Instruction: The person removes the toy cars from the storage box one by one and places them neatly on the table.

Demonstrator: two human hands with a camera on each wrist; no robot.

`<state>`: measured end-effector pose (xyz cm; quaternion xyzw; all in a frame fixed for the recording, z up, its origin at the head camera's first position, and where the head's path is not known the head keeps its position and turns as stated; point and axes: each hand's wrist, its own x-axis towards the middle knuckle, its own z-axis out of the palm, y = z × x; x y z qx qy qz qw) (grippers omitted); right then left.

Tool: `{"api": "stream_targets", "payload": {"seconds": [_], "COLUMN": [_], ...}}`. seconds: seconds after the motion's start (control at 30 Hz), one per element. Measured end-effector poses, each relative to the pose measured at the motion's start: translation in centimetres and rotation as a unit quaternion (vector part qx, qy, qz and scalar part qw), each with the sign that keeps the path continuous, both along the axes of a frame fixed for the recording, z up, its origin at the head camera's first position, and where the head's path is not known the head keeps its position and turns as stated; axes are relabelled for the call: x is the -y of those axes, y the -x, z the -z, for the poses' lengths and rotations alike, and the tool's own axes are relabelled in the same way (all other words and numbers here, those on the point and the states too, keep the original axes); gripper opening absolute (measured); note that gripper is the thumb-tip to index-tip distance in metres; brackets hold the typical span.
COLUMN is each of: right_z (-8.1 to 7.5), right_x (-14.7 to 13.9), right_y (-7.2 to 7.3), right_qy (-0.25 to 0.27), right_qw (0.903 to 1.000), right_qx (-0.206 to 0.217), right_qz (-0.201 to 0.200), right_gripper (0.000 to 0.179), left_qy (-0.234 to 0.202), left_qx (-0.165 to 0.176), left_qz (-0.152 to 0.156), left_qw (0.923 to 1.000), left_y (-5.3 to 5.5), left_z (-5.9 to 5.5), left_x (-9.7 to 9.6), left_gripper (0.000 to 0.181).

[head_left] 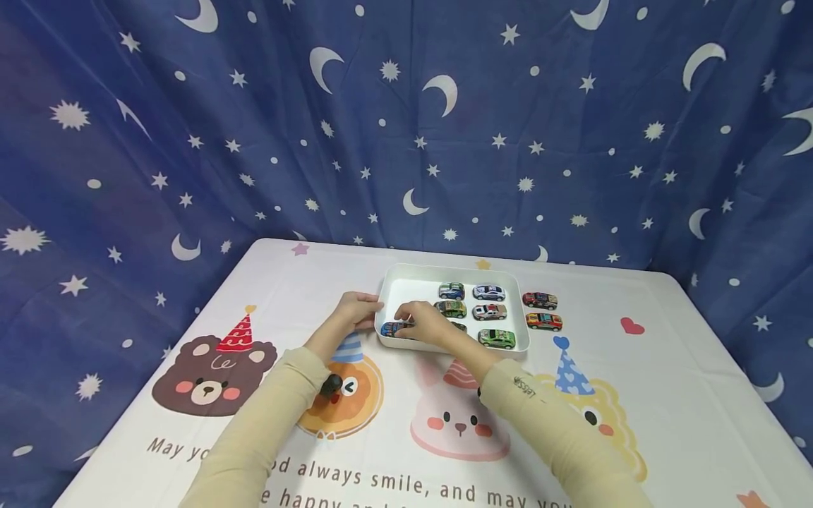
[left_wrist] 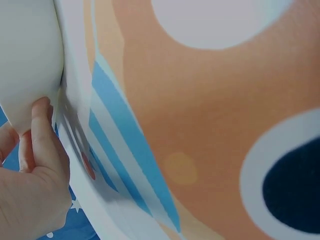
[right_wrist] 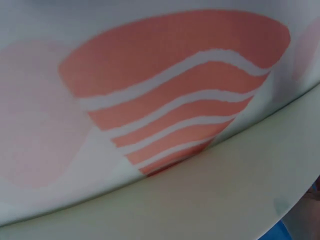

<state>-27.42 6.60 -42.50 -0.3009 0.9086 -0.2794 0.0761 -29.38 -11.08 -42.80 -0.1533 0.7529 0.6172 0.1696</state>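
Note:
A white tray (head_left: 406, 291) holding several toy cars lies on the table. My left hand (head_left: 356, 310) grips its left side, and the left wrist view shows fingers on both sides of the tray wall (left_wrist: 27, 55). Inside the front left corner, my right hand (head_left: 427, 323) holds a blue toy car (head_left: 392, 329) from above, partly covering it. Nearby in the tray are a green-and-orange car (head_left: 451, 308), a blue-green car (head_left: 452, 291) and a car mostly hidden behind the right hand. The tray's outer wall (right_wrist: 150, 210) crosses the right wrist view.
Along the tray's right half lie a white-and-purple car (head_left: 488, 292), a white-and-red car (head_left: 490, 312) and a green car (head_left: 497, 339). Outside its right wall sit a dark red car (head_left: 540, 300) and a red-and-yellow car (head_left: 544, 322). A starry blue curtain (head_left: 381, 176) hangs behind the table.

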Motion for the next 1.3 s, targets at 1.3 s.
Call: {"api": "stream_targets", "payload": {"seconds": [1.3], "right_z": [0.23], "right_x": [0.56], "right_y": [-0.29], "right_qy": [0.008], "right_qw": [0.9978], "right_qx": [-0.064], "right_qz": [0.016], "right_gripper": [0.022], "left_qy": [0.012], "left_qx": [-0.004], "left_qz": [0.005], "left_qw": [0.9999], "left_y": [-0.15], "left_z": [-0.14], "left_x": [-0.10], "left_gripper": [0.039]}}
